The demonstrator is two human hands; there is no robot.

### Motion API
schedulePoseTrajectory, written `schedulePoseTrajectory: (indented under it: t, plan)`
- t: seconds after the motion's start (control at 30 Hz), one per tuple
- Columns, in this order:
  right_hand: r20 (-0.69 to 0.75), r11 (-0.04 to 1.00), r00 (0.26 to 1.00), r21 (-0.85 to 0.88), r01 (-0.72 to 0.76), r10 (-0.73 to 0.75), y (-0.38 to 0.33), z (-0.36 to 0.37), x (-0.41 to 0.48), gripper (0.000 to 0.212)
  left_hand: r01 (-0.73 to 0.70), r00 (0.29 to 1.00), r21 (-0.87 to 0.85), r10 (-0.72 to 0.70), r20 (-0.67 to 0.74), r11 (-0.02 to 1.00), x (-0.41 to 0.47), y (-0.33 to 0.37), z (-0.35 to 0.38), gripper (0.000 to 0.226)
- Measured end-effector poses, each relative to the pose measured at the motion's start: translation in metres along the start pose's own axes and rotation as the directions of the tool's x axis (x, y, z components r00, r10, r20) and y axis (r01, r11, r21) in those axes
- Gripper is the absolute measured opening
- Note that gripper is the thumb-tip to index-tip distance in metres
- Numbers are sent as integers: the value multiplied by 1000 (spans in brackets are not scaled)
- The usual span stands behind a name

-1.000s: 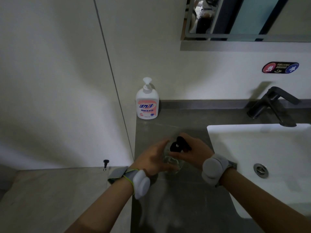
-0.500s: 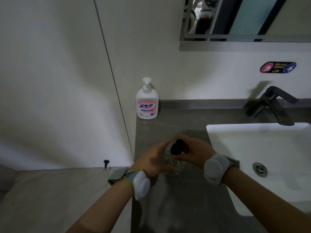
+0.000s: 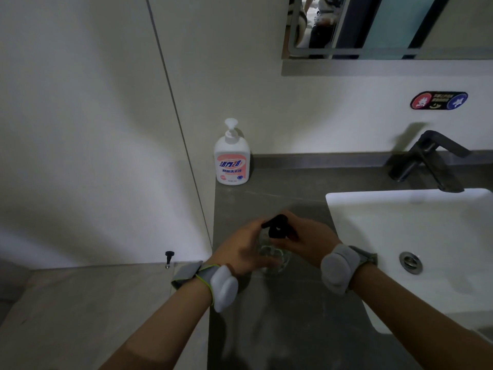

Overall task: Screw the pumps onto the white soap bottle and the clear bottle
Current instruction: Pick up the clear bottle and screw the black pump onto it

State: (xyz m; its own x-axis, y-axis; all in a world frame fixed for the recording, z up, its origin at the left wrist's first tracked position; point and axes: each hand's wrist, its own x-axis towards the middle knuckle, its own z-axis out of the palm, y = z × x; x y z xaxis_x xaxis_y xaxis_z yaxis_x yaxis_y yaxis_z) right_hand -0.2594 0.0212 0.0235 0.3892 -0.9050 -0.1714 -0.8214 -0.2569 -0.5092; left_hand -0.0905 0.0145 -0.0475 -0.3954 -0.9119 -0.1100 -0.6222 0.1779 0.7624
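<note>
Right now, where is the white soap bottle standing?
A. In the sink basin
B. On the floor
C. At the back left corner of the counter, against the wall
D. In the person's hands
C: the white soap bottle stands upright at the counter's back left corner by the wall, its pump already on, while both hands work on the clear bottle nearer the front.

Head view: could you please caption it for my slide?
Left hand steadies the clear bottle while right hand grips its black pump.
</note>
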Motion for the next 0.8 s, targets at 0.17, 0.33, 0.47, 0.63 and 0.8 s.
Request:
schedulePoseTrajectory:
  t: [0.17,0.33,0.47,0.63,0.8]
  plan:
    - [-116,999,992,0,-48,47,-4,7,0,45,-19,999,-19,19,27,1000,0,3,-2,66]
    - [-63,996,998,86,-14,20,-1,6,2,37,-26,999,-47,28,41,999,-4,6,-7,67]
    - [-85,997,995,57,-42,47,0,8,2,44,-46,997,-35,48,55,998,-5,9,-8,69]
    - [-41,997,999,69,-16,19,2,5,3,36,-34,997,-65,39,68,997,-5,10,-9,69]
    - [-149,993,983,60,-102,110,-4,15,4,46,4,995,-33,-1,96,999,-6,8,-7,79]
